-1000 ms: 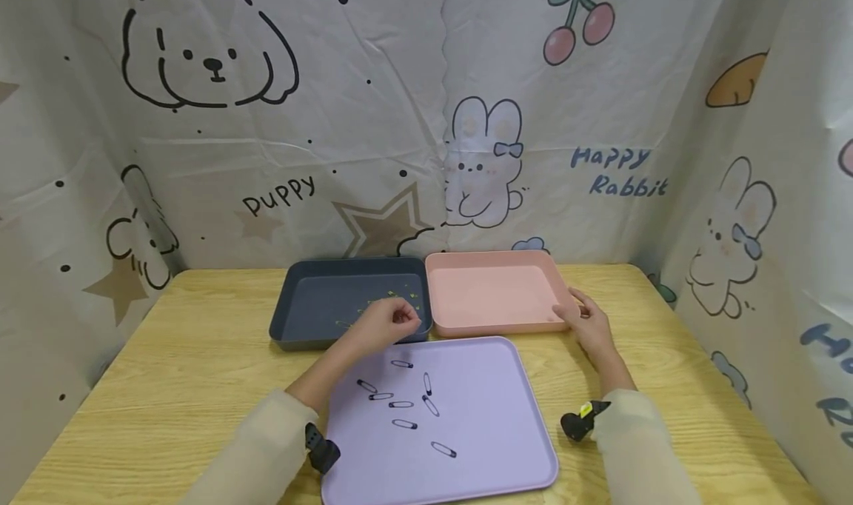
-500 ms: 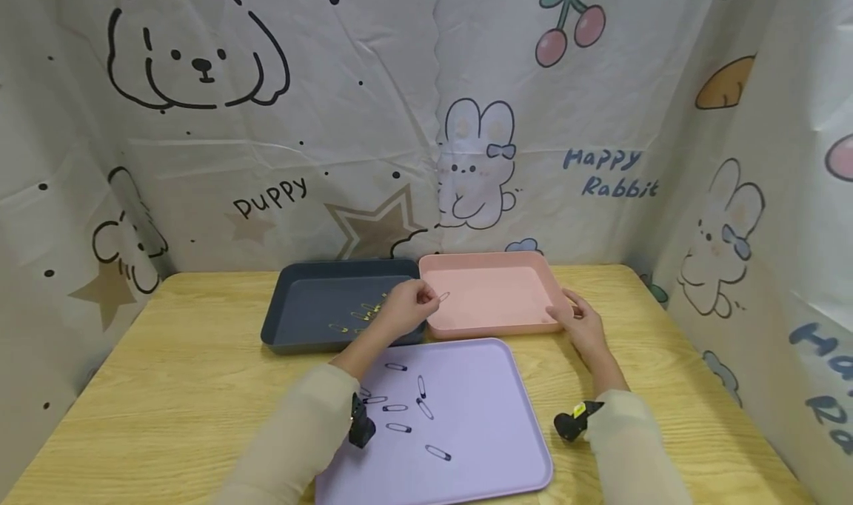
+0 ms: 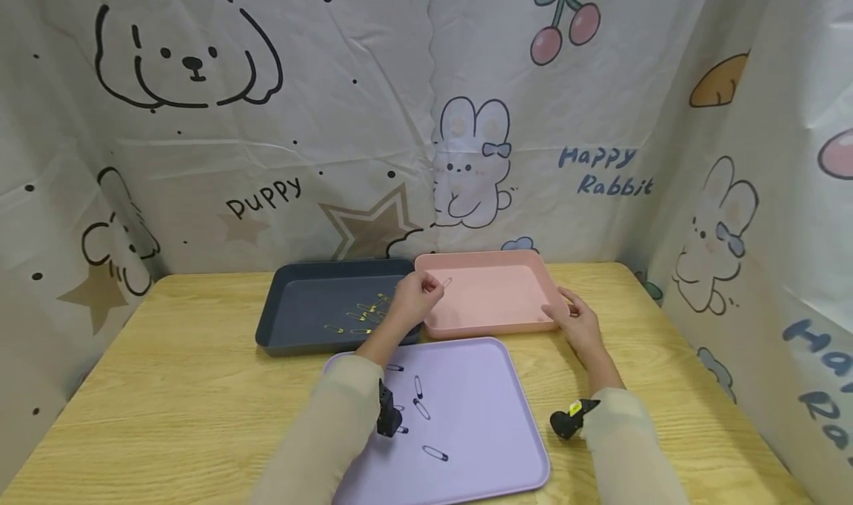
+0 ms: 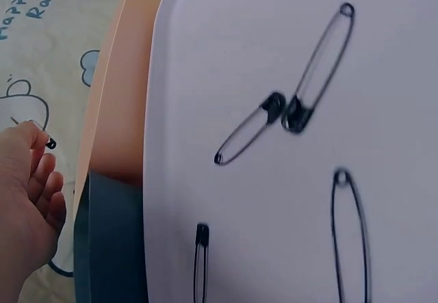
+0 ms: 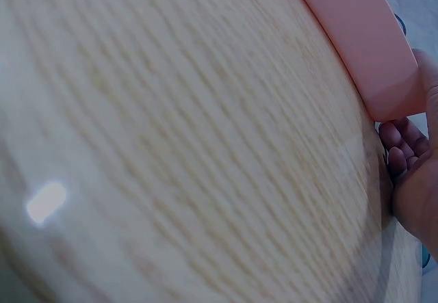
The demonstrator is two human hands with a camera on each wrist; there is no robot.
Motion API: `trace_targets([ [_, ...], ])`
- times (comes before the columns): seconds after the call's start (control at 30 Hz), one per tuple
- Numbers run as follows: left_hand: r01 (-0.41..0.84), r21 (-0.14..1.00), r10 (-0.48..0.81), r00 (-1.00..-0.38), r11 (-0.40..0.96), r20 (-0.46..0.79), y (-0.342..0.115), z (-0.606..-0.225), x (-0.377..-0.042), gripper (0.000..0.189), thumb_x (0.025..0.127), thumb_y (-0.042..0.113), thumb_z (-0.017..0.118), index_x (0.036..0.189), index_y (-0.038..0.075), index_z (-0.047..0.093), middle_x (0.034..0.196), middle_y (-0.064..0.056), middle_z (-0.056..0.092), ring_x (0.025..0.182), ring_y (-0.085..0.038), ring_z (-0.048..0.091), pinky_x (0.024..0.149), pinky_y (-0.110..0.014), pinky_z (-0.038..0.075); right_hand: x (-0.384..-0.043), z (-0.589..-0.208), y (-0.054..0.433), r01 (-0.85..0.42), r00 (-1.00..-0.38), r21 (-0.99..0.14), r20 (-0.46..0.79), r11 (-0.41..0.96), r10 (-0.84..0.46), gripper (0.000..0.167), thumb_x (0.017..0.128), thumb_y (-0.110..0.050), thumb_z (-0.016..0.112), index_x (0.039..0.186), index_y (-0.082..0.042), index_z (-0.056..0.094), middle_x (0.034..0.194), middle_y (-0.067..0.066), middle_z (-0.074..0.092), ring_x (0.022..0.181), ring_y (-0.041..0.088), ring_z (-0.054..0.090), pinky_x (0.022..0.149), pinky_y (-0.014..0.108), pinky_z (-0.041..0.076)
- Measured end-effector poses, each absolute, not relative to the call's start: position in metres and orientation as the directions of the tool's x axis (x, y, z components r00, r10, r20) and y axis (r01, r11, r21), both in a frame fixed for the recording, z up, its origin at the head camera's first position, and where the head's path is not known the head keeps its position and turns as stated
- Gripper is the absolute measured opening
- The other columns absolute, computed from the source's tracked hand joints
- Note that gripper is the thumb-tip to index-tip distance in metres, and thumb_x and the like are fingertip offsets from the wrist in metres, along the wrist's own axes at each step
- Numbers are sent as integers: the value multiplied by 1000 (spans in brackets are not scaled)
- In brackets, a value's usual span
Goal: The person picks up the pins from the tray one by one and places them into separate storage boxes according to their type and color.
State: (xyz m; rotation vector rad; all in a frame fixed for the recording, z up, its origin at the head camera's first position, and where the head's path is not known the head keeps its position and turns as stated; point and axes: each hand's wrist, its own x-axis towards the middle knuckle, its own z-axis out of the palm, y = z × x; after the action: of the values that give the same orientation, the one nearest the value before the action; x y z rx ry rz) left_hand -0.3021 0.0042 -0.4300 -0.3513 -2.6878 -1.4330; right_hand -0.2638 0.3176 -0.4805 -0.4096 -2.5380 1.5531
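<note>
My left hand [image 3: 415,298] pinches a safety pin [image 3: 447,283] between thumb and fingertips, above the left part of the pink tray [image 3: 496,294]. In the left wrist view the black head of this held safety pin [image 4: 50,143] sticks out past the fingers. My right hand [image 3: 580,321] grips the pink tray's right side near its front corner, thumb at the rim and fingers along the outside. Several black safety pins [image 3: 435,453] lie scattered on the lavender tray [image 3: 493,416] in front; my left forearm hides some of them.
A dark blue-grey tray [image 3: 313,298] stands against the pink tray's left side and holds several yellow-headed safety pins [image 3: 360,332]. All three trays are on a wood-grain table [image 3: 186,386]. A printed cloth curtain [image 3: 373,83] hangs behind and at both sides.
My left hand has moved right, from over the dark tray to the pink tray's left part, carrying the pin. My right hand keeps its hold on the pink tray. The head view has shifted slightly.
</note>
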Motion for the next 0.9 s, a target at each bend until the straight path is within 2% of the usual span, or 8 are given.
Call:
trace_targets([
  [0.23, 178, 840, 113, -984, 513, 140, 9, -435, -303, 10, 85, 16, 60, 87, 6, 62, 78, -5, 59, 67, -14, 51, 59, -22, 42, -264, -481, 318, 160, -952, -892, -25, 424, 306, 69, 85, -40, 65, 144, -18, 37, 111, 7, 43, 94, 14, 36, 66, 16, 36],
  [0.9, 140, 844, 72, -990, 518, 120, 12, -443, -309, 13, 87, 16, 60, 90, 4, 64, 81, -7, 60, 71, -15, 54, 63, -23, 45, -266, -483, 320, 182, -949, -890, -48, 418, 312, 71, 85, -41, 64, 145, -19, 35, 109, 6, 40, 94, 15, 35, 66, 18, 35],
])
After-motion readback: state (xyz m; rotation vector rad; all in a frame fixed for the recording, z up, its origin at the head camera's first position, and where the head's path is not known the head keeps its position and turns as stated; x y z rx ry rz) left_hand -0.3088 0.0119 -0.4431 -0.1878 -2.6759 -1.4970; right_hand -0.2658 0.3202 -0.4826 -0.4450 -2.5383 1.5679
